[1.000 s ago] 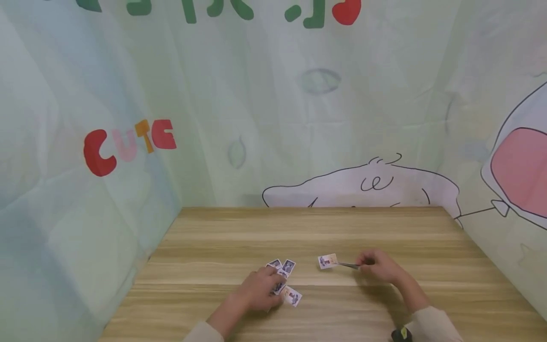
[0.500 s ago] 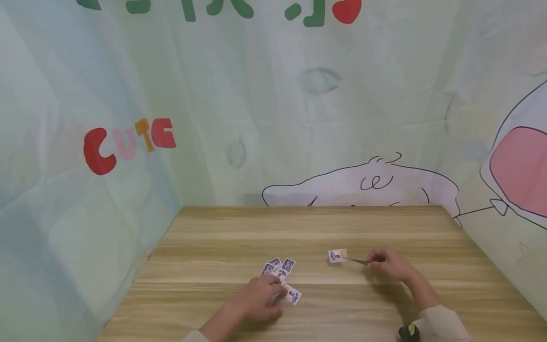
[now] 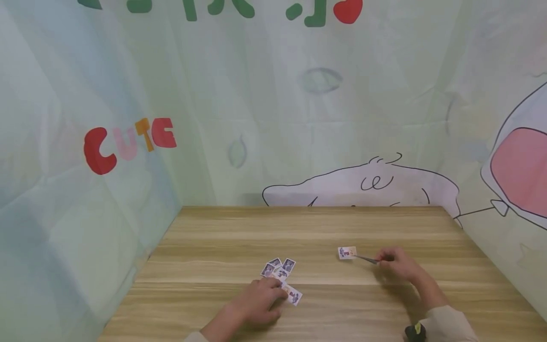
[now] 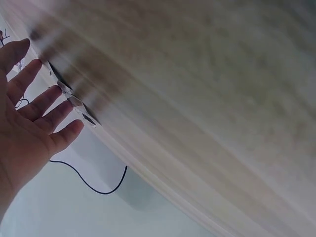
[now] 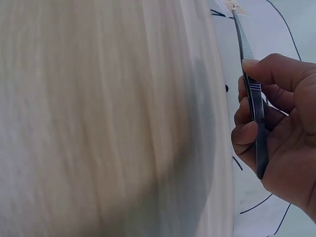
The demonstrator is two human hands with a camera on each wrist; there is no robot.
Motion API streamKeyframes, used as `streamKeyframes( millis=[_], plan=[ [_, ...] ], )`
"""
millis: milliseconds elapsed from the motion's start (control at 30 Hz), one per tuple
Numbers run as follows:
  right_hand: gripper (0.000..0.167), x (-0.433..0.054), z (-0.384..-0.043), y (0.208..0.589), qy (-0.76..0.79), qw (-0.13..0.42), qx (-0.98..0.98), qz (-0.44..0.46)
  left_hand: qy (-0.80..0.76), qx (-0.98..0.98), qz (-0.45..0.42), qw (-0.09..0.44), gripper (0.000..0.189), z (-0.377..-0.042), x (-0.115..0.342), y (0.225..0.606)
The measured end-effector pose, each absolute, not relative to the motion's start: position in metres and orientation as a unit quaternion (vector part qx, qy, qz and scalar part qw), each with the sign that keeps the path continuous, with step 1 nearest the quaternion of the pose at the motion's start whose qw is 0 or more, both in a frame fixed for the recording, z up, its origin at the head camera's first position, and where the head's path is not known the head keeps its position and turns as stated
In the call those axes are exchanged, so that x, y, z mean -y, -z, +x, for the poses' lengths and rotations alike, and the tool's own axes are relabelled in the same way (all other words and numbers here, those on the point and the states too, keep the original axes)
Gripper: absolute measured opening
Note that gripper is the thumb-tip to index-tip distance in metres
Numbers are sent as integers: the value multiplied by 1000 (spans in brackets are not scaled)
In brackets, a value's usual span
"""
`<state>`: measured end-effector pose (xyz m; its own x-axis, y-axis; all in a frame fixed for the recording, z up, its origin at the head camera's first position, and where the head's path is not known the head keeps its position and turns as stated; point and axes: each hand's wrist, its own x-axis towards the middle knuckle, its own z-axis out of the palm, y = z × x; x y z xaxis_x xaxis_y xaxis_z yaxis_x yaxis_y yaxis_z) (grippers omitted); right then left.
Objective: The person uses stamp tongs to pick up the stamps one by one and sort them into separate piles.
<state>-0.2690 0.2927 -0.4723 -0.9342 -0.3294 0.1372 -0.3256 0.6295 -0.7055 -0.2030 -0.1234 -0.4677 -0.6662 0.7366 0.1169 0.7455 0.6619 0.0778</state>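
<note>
My right hand [image 3: 397, 263] grips metal tweezers [image 5: 251, 84] between thumb and fingers. At the tweezers' tips is a small printed card [image 3: 346, 252], held to the left of the hand above the table. My left hand [image 3: 260, 300], fingers spread and nearly straight in the left wrist view, reaches over a small cluster of similar cards. Its fingertips are right at the near cards and cover part of them. One card [image 3: 293, 295] sticks out to the right of the fingers; another card [image 3: 288, 265] lies at the far side of the cluster.
The wood-grain table [image 3: 213, 237] stretches around both hands, with its far edge against a printed fabric backdrop [image 3: 256, 95]. Fabric walls rise at both sides. A dark wrist device [image 3: 415, 332] sits at my right sleeve [image 3: 448, 325].
My right hand has moved right and slightly away from me, carrying the card in the tweezers. The left hand has drawn back a little, uncovering more of the cards.
</note>
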Motion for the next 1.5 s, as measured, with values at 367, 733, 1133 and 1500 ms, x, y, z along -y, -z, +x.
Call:
streamKeyframes(
  millis=[367,733,1133,1500],
  plan=[
    [7,-304,-265,473,396,3,-907,-143,71,915,-396,36,35,-201,122,468],
    [8,-314,-260,473,402,13,-908,-114,72,914,-398,37,36,-201,122,469],
    [12,-323,-261,469,401,23,-912,-83,71,913,-400,47,35,-201,122,470],
    [14,-328,-265,467,400,33,-914,-53,70,916,-393,37,37,-202,122,469]
  ],
)
